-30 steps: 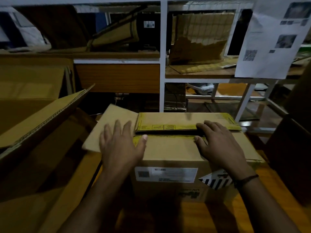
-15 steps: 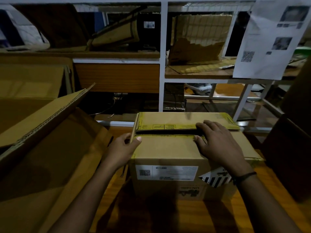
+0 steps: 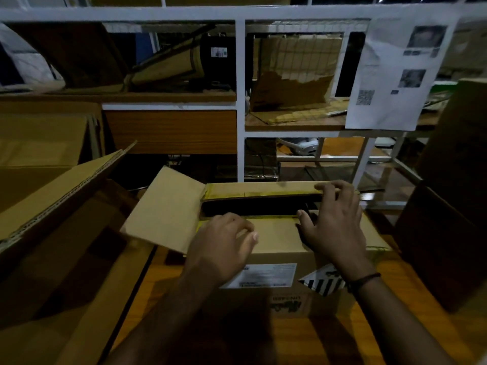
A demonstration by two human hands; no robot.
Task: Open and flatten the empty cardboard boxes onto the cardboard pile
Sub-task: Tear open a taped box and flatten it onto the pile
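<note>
A brown cardboard box [image 3: 279, 293] with a white label and a striped hazard sticker stands on the wooden table in front of me. Its left side flap [image 3: 166, 209] sticks out to the left. A dark gap [image 3: 253, 208] shows between the far top flap [image 3: 263, 189] and the near top flap [image 3: 276, 233]. My left hand [image 3: 224, 246] sits on the near flap, fingers curled at its edge by the gap and thumb on top. My right hand [image 3: 334, 219] is spread, fingers on the far flap and thumb at the gap. The cardboard pile [image 3: 66, 246] lies at the left.
White metal shelving [image 3: 240, 101] with torn cardboard and dark items rises right behind the box. A printed paper sheet [image 3: 400, 72] hangs at the upper right. A dark upright box [image 3: 448, 233] stands close on the right. Bare orange tabletop [image 3: 342, 338] shows near me.
My left hand left the side flap, which swung out to the left, and moved onto the near top flap. The two top flaps have parted, leaving a dark gap.
</note>
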